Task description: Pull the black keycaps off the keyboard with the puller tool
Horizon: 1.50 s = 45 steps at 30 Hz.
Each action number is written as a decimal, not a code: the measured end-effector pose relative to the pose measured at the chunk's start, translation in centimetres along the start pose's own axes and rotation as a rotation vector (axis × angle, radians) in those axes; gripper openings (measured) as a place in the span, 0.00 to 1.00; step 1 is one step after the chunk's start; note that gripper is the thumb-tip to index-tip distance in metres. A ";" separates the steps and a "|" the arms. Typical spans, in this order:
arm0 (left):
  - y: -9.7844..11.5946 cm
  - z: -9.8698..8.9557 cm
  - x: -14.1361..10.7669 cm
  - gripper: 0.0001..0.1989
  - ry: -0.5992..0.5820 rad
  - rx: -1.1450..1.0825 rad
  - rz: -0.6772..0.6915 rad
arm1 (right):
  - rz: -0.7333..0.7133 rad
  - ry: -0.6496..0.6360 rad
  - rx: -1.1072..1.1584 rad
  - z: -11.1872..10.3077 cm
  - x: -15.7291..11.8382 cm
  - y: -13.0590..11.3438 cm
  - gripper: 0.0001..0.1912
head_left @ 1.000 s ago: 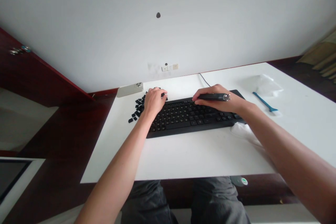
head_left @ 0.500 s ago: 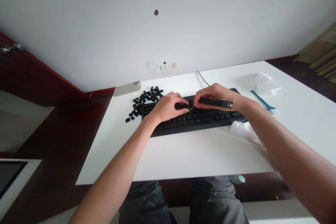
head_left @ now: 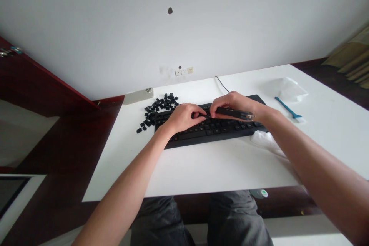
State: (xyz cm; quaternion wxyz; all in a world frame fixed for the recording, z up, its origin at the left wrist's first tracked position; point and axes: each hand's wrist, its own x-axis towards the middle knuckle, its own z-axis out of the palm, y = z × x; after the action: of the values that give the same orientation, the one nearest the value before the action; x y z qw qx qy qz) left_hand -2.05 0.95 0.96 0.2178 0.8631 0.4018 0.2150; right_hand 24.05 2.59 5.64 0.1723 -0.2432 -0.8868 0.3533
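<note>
My left hand (head_left: 183, 118) lies on the left half of a black computer keyboard (head_left: 219, 133), its fingers spread over the keys and holding nothing I can see. My right hand (head_left: 232, 107) grips a black pen-shaped tool (head_left: 235, 113) with a metal end, its fingers meeting the left fingertips mid-keyboard. The tool's tip is hidden between my hands. Left of the keyboard lies a heap of several loose black keycaps (head_left: 158, 108).
A phone in a pale case (head_left: 138, 96) lies near the table's back edge. A blue plastic spatula (head_left: 287, 112), a clear plastic bag (head_left: 285, 89) and a white cloth (head_left: 266, 141) lie on the white table (head_left: 201, 173) to the right. A black cable (head_left: 221, 84) runs backward from the keyboard.
My left hand has moved right from the keyboard's left end to mid-keyboard, next to my right hand. The tool stays in my right hand, and the view has shifted slightly.
</note>
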 end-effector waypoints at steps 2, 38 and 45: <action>0.0 -0.1 0.0 0.07 -0.006 -0.008 -0.009 | 0.008 0.007 0.006 0.2 0.1 -0.2 0.09; 0.0 0.1 -0.3 0.11 0.073 0.060 -0.036 | 0.123 0.196 -0.231 2.4 0.7 -1.5 0.18; 1.8 -0.9 -0.4 0.05 -0.001 0.079 -0.113 | 0.096 0.184 -0.152 2.1 0.6 -1.4 0.19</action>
State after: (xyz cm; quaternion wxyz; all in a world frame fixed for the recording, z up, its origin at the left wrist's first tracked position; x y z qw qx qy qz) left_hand -1.66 -0.19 2.60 0.1956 0.8471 0.4579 0.1858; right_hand 22.08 0.89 5.24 0.2168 -0.3292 -0.8787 0.2692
